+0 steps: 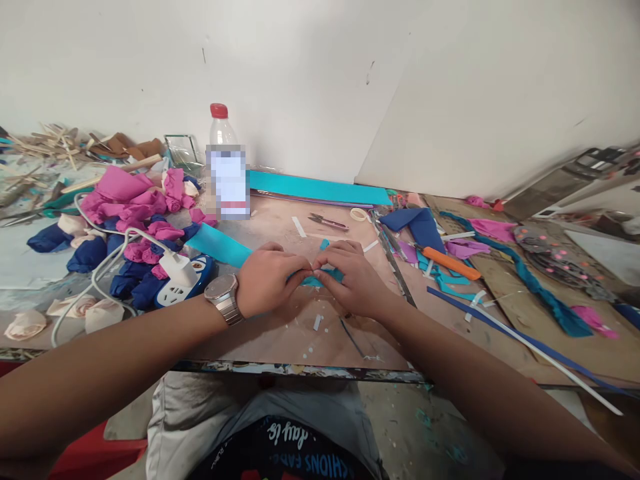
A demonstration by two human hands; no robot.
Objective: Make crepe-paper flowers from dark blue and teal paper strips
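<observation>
A turquoise strip (220, 245), of fabric or paper, runs from beside the power strip to beneath my left hand (270, 279). Its crumpled or folded end shows between my two hands, just above the table. Thumb and fingers of my left hand pinch this material, and a metal watch (223, 297) is on that wrist. My right hand (354, 279) pinches the same piece from the other side, its fingertips almost meeting those of the left. The fingers hide much of the fold.
Left lie pink and navy fabric rosettes (120, 193), a power strip (185, 287) with a white charger and cable. Behind are a phone (229, 183) against a bottle (220, 123), thread snips (329, 222) and a tape roll (359, 214). An orange-handled cutter (450, 263) lies right among scraps.
</observation>
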